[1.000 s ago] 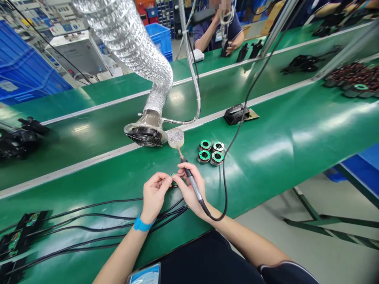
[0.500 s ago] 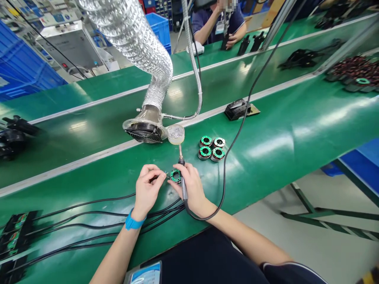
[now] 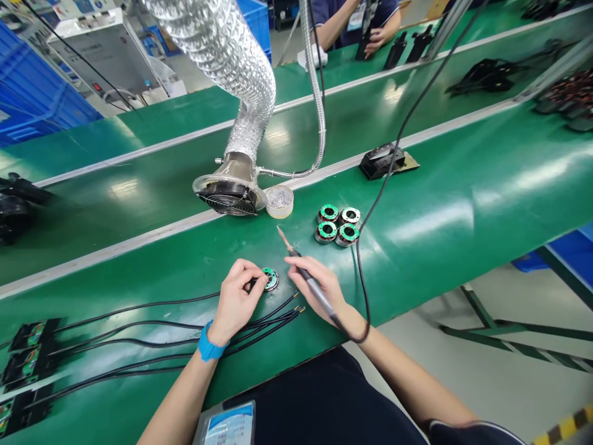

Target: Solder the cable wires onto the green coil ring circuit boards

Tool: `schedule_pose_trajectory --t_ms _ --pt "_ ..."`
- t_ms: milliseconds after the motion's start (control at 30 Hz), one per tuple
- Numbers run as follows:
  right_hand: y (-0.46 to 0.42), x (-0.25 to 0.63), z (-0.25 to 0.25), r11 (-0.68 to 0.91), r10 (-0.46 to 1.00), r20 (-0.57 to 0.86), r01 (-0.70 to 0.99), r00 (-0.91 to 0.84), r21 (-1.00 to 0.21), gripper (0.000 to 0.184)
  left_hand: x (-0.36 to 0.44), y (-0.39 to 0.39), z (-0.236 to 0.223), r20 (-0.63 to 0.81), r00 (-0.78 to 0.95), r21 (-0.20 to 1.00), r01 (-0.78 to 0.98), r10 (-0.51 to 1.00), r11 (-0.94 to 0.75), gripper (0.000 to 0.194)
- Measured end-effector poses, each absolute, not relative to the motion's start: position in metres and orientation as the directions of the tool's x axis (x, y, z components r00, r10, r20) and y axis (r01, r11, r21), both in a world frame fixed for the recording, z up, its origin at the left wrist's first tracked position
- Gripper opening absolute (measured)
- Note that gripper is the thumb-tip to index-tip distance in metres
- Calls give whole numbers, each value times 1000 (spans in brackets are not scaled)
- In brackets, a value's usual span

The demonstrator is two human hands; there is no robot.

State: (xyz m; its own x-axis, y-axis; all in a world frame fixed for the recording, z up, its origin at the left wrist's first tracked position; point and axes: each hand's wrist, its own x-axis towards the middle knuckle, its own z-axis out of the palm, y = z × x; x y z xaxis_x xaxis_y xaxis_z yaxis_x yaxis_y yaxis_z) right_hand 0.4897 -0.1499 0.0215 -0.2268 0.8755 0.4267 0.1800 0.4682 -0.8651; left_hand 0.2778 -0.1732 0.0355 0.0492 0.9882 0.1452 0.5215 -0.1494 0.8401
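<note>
My left hand (image 3: 241, 295), with a blue band at the wrist, is closed in a pinch on a black cable (image 3: 185, 302) that runs in from the left. Its fingertips touch a small round motor stator (image 3: 272, 279) with a green circuit board on top, partly covering it. Slanted across my right hand (image 3: 325, 285) is a soldering iron (image 3: 314, 285), gripped like a pen, its bare tip pointing up and left, apart from the stator. Several more black cables (image 3: 278, 316) pass under my left wrist, their stripped ends lying near my right hand.
Several stators (image 3: 338, 225) stand grouped on the green bench. Behind my hands are a round tub of metallic shavings (image 3: 280, 203), a fume-extractor fan (image 3: 229, 196) on a foil duct, and a black block (image 3: 382, 162). Cable-end housings (image 3: 30, 352) lie left. A co-worker (image 3: 365, 31) sits opposite.
My right hand has let go of the stator and moved right with the soldering iron, whose tip now slants left. The stator lies lower on the bench, and my left fingertips have come onto it.
</note>
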Motion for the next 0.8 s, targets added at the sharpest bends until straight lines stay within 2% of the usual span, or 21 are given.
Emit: schedule_pose_trajectory --t_ms 67,133,267,500,667,800 --pt "-165 496 17 406 913 396 113 -97 -907 22 278 -179 36 141 26 831 541 990 -132 17" --pt "-180 500 11 351 936 351 2 -4 -936 25 279 -185 35 139 -8 833 542 990 -113 16" --pt "-196 498 1 264 963 257 -105 75 -959 34 282 -189 33 156 -52 841 530 986 -105 15" --pt "-194 492 3 224 974 227 -78 -27 -972 33 284 -188 29 184 -57 834 537 981 -125 15" --pt "-197 492 2 201 979 203 -90 -15 -976 34 289 -190 29 244 -64 790 592 968 -161 16" --pt "-200 491 7 351 936 352 80 -12 -933 29 292 -192 27 272 -78 754 637 959 -162 16"
